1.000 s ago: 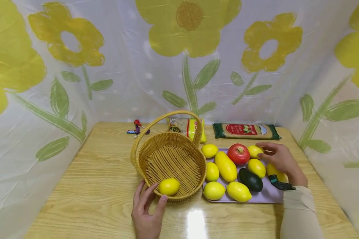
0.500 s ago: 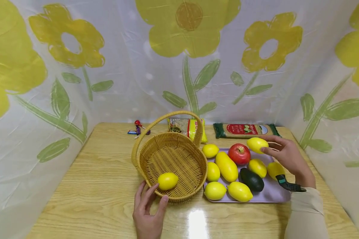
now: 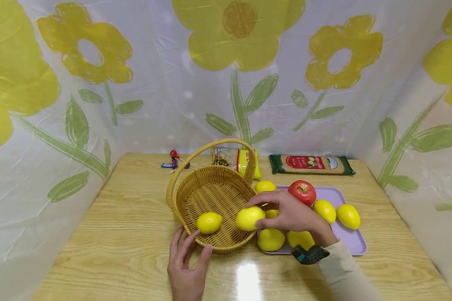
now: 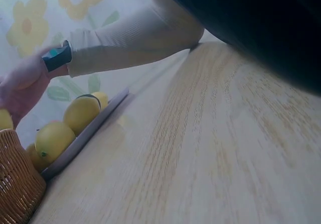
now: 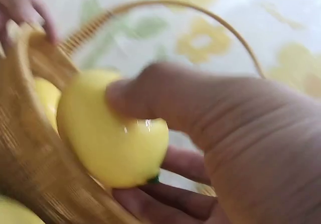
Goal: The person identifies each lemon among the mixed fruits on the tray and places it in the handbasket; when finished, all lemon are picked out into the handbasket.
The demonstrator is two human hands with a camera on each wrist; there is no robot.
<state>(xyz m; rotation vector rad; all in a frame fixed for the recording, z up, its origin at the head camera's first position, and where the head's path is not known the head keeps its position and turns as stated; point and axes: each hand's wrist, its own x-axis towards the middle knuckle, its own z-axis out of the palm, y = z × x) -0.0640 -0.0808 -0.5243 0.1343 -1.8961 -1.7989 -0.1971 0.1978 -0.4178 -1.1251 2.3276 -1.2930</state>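
My left hand (image 3: 187, 267) grips the front-left rim of the round wicker basket (image 3: 212, 196), thumb and fingers at its edge. One lemon (image 3: 209, 223) lies inside, beside my fingertips. My right hand (image 3: 291, 215) holds a second lemon (image 3: 250, 218) between thumb and fingers at the basket's right rim. In the right wrist view this held lemon (image 5: 110, 133) overlaps the rim, its stem end toward my fingers. The purple tray (image 3: 355, 242) stands right of the basket, bearing several lemons (image 3: 348, 216) and a red pomegranate (image 3: 302, 193). My right hand and forearm hide the tray's middle.
The basket's tall handle (image 3: 226, 142) arches over its back. Behind it lie a yellow-ended snack bag (image 3: 245, 161) and a few wrapped candies (image 3: 173, 161). A long green-ended pasta packet (image 3: 312, 164) lies behind the tray. Flowered curtains (image 3: 165, 104) enclose the wooden table.
My right hand picked up a lemon from the tray's back and carried it left to the basket. The lemon inside the basket shifted slightly back. My left hand stayed at the rim.
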